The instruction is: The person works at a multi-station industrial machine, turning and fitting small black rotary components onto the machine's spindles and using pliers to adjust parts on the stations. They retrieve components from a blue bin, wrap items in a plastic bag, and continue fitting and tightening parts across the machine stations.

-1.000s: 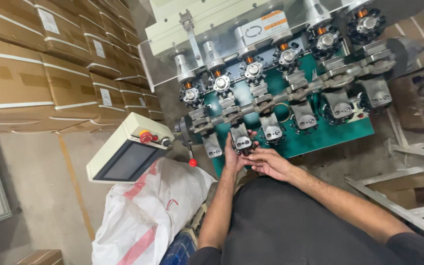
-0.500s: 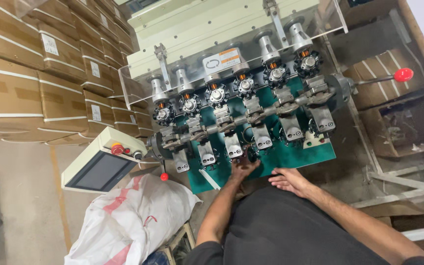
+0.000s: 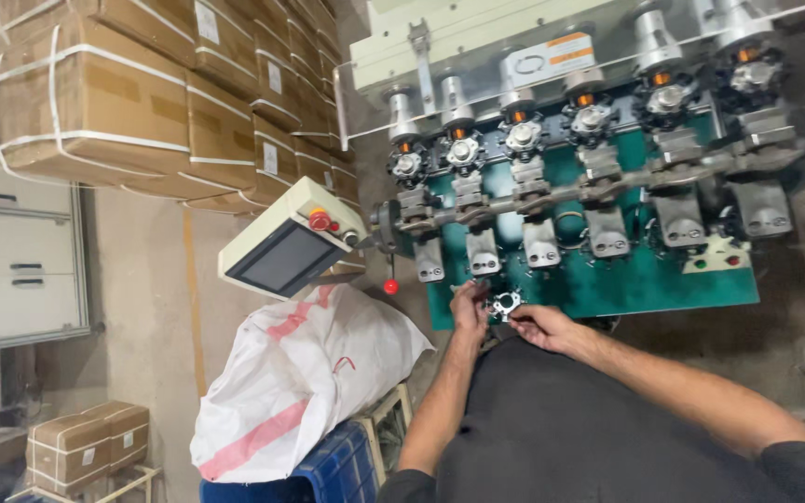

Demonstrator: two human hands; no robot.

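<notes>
Both hands drawn back from the green machine: my left hand and right hand (forearms angled inward) pinching a small metal part.

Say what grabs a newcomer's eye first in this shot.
First the green-faced machine at upper right, with its row of silver spindle heads running across it. Just below its lower edge, the left hand and the right hand hold a small metal part between them. To the left, a tilted control panel with a red button sits above a white sack, with strapped cartons stacked at upper left.
</notes>
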